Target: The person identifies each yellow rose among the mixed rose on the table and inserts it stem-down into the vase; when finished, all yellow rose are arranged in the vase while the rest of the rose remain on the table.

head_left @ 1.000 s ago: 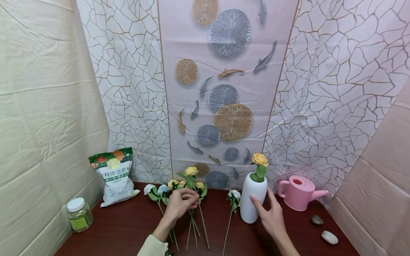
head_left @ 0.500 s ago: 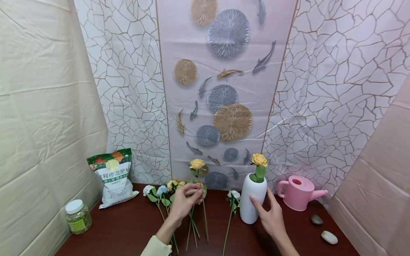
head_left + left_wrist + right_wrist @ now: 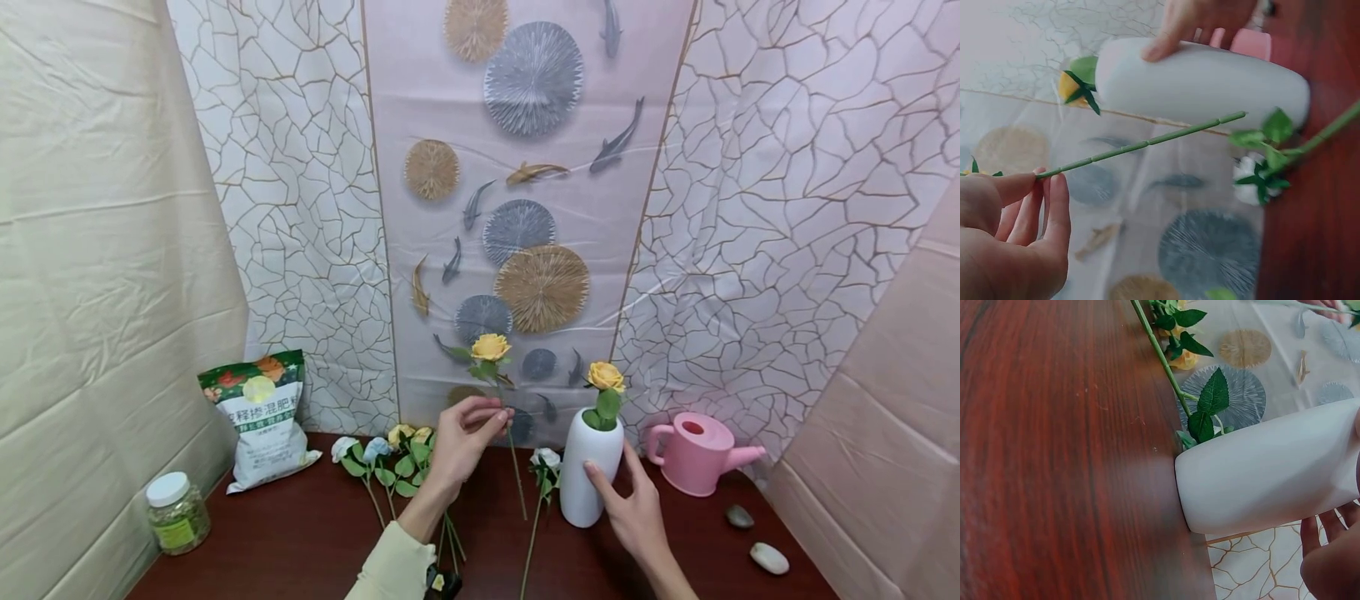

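Note:
My left hand (image 3: 467,442) pinches the green stem (image 3: 1147,142) of a yellow rose (image 3: 491,348) between thumb and fingertips. The bloom points up, and the stem's lower end hangs free left of the vase, above the table. With thumb and fingers around its side, my right hand (image 3: 633,508) grips the white vase (image 3: 590,475), which stands upright on the table. Another yellow rose (image 3: 606,377) rises from the vase mouth, its stem hidden inside. Just left of the vase lies a white rose (image 3: 546,458) with its stem toward me.
More flowers lie left: a white rose (image 3: 344,448), a pale blue rose (image 3: 377,450) and yellow roses (image 3: 401,434). A fertilizer bag (image 3: 264,425) and lidded jar (image 3: 177,512) stand farther left. At right are a pink watering can (image 3: 697,454), a dark stone (image 3: 739,517) and a white stone (image 3: 769,558).
My left hand has lifted a yellow rose from among the lying flowers and carried it up and right toward the vase. My right hand stays on the vase.

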Tool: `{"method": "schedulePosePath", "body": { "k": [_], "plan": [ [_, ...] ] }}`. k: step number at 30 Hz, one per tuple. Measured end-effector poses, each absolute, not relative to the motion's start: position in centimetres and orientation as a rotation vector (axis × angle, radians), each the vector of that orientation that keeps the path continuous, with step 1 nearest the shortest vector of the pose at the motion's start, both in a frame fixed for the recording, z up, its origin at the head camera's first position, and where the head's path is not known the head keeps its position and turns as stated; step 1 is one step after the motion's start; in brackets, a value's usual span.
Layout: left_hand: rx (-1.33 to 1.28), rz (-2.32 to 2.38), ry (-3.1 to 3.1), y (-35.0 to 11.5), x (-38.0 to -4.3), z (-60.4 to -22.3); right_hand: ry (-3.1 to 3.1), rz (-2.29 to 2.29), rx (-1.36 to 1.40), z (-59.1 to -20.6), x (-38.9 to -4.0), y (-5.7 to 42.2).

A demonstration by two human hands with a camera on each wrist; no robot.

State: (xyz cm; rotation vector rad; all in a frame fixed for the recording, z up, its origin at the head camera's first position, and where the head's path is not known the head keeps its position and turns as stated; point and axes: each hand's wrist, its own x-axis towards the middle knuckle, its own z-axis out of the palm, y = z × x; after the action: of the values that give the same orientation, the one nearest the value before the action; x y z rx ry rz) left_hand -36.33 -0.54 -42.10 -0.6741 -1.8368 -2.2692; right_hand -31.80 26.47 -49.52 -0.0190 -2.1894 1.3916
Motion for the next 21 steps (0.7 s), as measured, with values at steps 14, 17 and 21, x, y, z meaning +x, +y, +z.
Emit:
{"method": "schedulePosePath", "body": {
  "k": [14,17,21],
  "plan": [
    [-0.679,-2.34,-1.453,3.9,-36.7,-35.4,-2.205,1.387,-0.033,-49.5,-31.9,26.5],
    [-0.681,-2.34,-1.358,4.8,-36.7,-34.5,-2.21,1.375,-0.034,-49.4,-31.8,26.5],
    [-0.676,-2.339,-1.27,5.6,-36.7,-33.6,-2.205,1.375,-0.022,-49.5,-31.7,26.5]
  ]
}}
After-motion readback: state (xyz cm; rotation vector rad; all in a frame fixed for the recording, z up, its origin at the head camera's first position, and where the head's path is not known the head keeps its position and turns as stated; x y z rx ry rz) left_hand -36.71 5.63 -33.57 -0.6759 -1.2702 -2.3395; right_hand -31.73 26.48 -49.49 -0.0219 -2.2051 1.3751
